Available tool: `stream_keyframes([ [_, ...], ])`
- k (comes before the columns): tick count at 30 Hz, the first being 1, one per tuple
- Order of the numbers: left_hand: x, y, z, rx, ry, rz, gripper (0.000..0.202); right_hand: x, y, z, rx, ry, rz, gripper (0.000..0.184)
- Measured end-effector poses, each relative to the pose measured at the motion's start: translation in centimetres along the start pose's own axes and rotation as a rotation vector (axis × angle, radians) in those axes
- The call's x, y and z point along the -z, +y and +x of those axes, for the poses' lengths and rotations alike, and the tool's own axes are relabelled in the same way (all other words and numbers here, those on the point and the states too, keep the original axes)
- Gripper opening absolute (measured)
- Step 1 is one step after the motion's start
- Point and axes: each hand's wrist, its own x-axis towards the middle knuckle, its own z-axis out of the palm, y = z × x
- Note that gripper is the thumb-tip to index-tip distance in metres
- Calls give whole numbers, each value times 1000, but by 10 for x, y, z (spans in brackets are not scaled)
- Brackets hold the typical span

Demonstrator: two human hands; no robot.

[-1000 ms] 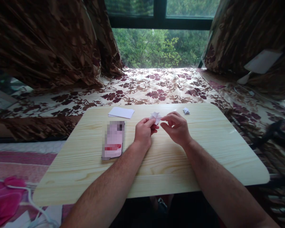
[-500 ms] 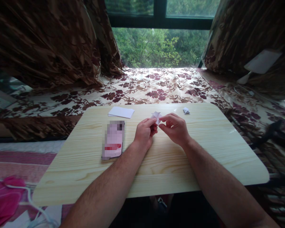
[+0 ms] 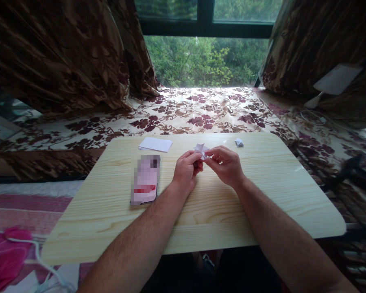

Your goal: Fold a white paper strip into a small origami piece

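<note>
A small piece of folded white paper (image 3: 200,149) with pointed flaps is held up over the middle of the table. My left hand (image 3: 186,167) is closed on its left side, thumb on top. My right hand (image 3: 225,162) pinches its right edge between thumb and fingertips. The fingers cover the paper's lower part. Farther right on the table sits another small folded paper piece (image 3: 239,142), apart from both hands.
A stack of white paper sheets (image 3: 155,144) lies at the table's back left. Nearer me is a phone (image 3: 146,179), its screen blurred out. The pale wooden table (image 3: 219,219) has rounded corners. A white lamp (image 3: 337,79) stands at the right behind it.
My right thumb and fingertips have come together on the folded paper's right edge. The paper has turned slightly, and my left hand has stayed about where it was.
</note>
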Motion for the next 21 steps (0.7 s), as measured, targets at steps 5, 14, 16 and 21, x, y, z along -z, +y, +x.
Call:
stream_keyframes([
  [5,-4,-1,-2,-67,30,95,14,0,-1,0,-20,8,25,10],
  [14,-1,-9,-1,-199,8,217,16,-5,5,-2,-52,61,65,9],
  [16,-1,-10,-1,-207,-5,223,19,-5,6,-3,-54,65,56,10],
  [21,-3,-7,-3,-187,-20,223,23,-4,5,-3,-40,71,1,11],
])
